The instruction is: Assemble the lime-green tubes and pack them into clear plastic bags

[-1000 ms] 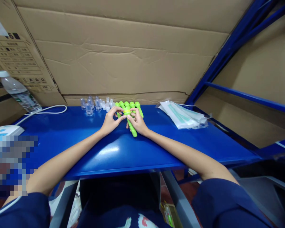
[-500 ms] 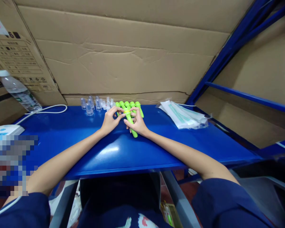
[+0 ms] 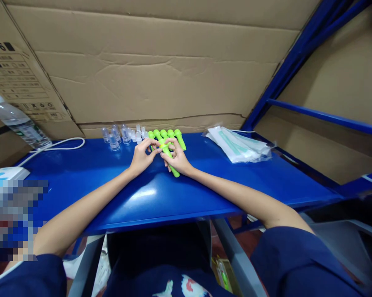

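My right hand (image 3: pixel 181 160) is closed around a bright green plastic handle with a rounded head (image 3: pixel 175 171), its lower end tilted toward me. At the head of that handle is a small yellow piece (image 3: pixel 163 145), too small to make out fully. The thumb and fingertips of my left hand (image 3: pixel 141 156) pinch at this yellow piece from the left. Just behind my hands, several matching green handles (image 3: pixel 178 134) lie in a row. Clear plastic domed caps (image 3: pixel 114 142) stand to the left, with smaller translucent pieces (image 3: pixel 138 135) between them and the green row.
Plastic-wrapped packets (image 3: pixel 237 144) lie at the right on the blue table (image 3: pixel 126 210). A water bottle (image 3: pixel 20 126), a white power strip (image 3: pixel 8 175) and a looped white cable (image 3: pixel 69 145) are at the left. Cardboard (image 3: pixel 148 82) walls the back; a blue metal frame (image 3: pixel 322 113) stands right.
My view has shifted slightly. Both hands stay on the green handle, and the fingers of my right hand have closed in nearer to the yellow piece at its head.
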`<action>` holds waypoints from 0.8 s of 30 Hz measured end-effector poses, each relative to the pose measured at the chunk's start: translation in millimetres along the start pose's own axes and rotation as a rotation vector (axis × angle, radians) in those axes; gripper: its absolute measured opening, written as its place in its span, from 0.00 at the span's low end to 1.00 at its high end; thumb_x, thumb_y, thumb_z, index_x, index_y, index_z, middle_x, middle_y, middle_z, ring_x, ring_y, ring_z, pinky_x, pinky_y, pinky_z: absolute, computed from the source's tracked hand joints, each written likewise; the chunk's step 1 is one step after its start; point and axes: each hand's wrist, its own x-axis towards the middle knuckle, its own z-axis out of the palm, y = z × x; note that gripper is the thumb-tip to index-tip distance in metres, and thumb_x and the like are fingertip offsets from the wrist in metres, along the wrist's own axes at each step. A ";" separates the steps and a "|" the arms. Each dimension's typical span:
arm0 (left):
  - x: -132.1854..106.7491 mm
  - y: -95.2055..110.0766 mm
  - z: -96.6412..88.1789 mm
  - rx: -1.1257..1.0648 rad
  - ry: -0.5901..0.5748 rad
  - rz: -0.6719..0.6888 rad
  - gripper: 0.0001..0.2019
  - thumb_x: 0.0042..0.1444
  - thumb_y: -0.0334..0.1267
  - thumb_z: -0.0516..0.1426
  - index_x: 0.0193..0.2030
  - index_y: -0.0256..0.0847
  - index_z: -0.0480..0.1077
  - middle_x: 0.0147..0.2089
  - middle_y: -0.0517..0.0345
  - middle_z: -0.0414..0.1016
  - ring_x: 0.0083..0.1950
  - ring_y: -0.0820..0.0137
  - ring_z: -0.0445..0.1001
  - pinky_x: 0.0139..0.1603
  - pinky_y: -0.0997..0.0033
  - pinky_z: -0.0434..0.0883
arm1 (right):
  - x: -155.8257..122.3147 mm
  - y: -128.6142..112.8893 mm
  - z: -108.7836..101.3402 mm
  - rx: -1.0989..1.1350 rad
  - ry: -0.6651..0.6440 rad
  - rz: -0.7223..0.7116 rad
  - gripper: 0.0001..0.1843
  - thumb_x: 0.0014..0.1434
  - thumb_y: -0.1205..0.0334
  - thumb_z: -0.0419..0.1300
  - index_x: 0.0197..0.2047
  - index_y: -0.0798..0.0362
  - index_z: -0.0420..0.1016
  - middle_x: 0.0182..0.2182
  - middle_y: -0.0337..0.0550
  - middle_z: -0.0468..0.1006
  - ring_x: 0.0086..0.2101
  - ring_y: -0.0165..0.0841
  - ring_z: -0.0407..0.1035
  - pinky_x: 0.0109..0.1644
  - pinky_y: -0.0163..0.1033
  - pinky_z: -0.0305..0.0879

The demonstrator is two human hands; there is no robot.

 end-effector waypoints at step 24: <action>-6.1 -9.9 7.1 0.049 0.035 -0.047 0.11 0.63 0.45 0.59 0.44 0.41 0.70 0.42 0.55 0.75 0.43 0.69 0.74 0.39 0.70 0.70 | 1.5 6.4 0.9 0.105 -0.049 0.113 0.29 0.62 0.37 0.60 0.51 0.44 0.49 0.27 0.28 0.74 0.14 0.27 0.69 0.12 0.32 0.68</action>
